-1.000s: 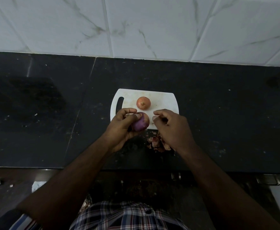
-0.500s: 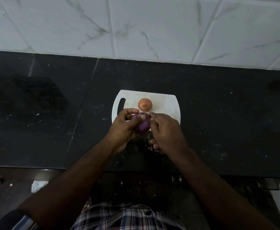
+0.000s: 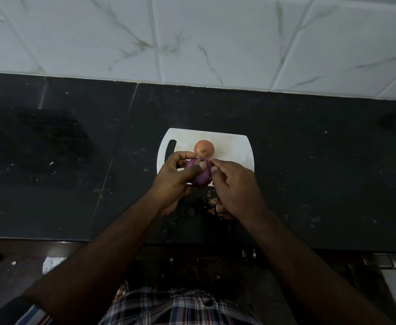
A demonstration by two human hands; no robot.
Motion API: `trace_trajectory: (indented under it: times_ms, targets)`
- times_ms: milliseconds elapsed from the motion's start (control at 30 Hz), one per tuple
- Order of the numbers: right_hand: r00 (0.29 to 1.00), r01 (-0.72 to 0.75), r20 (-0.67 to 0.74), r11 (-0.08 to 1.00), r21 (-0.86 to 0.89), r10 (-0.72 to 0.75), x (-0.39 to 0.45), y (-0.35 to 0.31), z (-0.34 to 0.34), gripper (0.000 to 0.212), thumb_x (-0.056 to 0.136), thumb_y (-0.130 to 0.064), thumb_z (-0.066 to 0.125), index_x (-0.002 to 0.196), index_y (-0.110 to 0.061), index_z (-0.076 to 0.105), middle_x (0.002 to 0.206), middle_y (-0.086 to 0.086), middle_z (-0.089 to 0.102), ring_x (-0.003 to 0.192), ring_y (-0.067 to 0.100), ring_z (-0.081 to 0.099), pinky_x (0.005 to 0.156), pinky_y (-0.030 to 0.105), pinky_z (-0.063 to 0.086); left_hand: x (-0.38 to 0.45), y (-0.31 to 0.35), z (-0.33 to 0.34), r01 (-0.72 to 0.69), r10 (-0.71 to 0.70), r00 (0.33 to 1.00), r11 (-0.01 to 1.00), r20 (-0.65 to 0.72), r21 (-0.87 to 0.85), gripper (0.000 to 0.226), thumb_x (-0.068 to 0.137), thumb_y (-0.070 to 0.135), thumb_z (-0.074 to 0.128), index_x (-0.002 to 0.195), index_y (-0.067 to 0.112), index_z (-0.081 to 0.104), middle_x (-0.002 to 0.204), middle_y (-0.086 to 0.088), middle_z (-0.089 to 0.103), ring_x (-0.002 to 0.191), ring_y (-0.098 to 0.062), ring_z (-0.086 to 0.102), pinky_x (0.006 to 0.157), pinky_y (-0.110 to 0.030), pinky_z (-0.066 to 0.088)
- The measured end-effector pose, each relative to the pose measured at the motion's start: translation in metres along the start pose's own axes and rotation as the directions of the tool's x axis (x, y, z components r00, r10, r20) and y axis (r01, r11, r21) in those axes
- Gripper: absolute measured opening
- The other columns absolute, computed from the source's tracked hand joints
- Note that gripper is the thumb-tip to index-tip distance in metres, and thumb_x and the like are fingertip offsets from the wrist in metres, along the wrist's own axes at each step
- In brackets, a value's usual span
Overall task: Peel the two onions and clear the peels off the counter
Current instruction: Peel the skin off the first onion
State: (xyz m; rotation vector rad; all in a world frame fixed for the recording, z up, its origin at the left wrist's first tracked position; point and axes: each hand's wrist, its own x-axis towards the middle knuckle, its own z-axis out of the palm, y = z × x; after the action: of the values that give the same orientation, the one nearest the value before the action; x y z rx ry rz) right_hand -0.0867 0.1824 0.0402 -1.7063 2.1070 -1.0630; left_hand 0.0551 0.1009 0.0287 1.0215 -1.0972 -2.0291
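Note:
A purple, mostly peeled onion [image 3: 201,177] is gripped by my left hand [image 3: 174,178] above the near edge of the white cutting board [image 3: 234,146]; the thumb lies across its top. My right hand [image 3: 235,184] is at the onion's right side, its fingertips pinching at the skin near the top. A second onion [image 3: 204,148], still in its orange-brown skin, sits on the board just behind. Loose peels [image 3: 218,206] lie on the black counter [image 3: 75,160] below my right hand, partly hidden by it.
A white marble-pattern tiled wall [image 3: 192,38] rises behind the counter. The counter's front edge runs below my forearms, with metal drawer handles [image 3: 389,263] at the lower right. Small white specks dot the counter.
My right hand has moved left from beside the onion to touch its top. My left hand has turned the onion slightly; the thumb now lies over it.

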Motion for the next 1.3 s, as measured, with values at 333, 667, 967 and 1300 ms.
trace_trajectory:
  times_ms: [333,667,967,1300]
  targets:
    - [0.998,0.002,-0.058,0.998,-0.055,-0.005,-0.0036,0.0027,0.0048,0.031,0.096,-0.014,0.051,0.119,-0.007,0.072,0.104,0.009,0.075,0.097,0.022,0.068,0.086,0.030,0.053,-0.0028,-0.0018,0.0031,-0.010,0.010,1.000,1.000,0.000,-0.024,0.031,0.090,0.007,0.073,0.117,0.011,0.058,0.127,-0.014,0.054,0.097,-0.029,0.073,0.071,-0.039,0.062]
    - [1.000,0.019,-0.024,0.999,-0.028,-0.019,-0.0048,-0.0025,0.0009,0.033,0.099,-0.016,0.056,0.127,-0.004,0.066,0.109,0.011,0.073,0.097,0.019,0.067,0.083,0.021,0.049,-0.0016,0.0008,0.0022,-0.032,0.032,0.999,0.999,0.006,-0.004,0.030,0.088,0.008,0.075,0.112,0.016,0.059,0.122,-0.009,0.056,0.099,-0.025,0.070,0.075,-0.039,0.061]
    - [0.998,-0.043,-0.032,0.997,0.067,0.045,-0.0029,-0.0001,-0.0014,0.033,0.101,-0.016,0.052,0.131,-0.011,0.065,0.120,0.006,0.072,0.109,0.014,0.066,0.096,0.027,0.054,-0.0051,0.0033,0.0046,-0.035,0.036,0.999,0.999,0.027,-0.033,0.039,0.078,0.016,0.078,0.113,0.016,0.059,0.124,-0.009,0.055,0.101,-0.027,0.069,0.074,-0.040,0.062]
    - [0.998,0.067,0.015,0.998,0.006,-0.067,-0.0044,0.0032,-0.0002,0.034,0.101,-0.015,0.052,0.132,-0.007,0.063,0.127,0.007,0.068,0.118,0.016,0.062,0.102,0.025,0.048,-0.0016,0.0052,0.0013,0.047,-0.040,0.996,0.995,0.074,-0.088,0.037,0.094,0.013,0.067,0.130,0.009,0.061,0.132,-0.017,0.063,0.113,-0.026,0.066,0.078,-0.038,0.060]
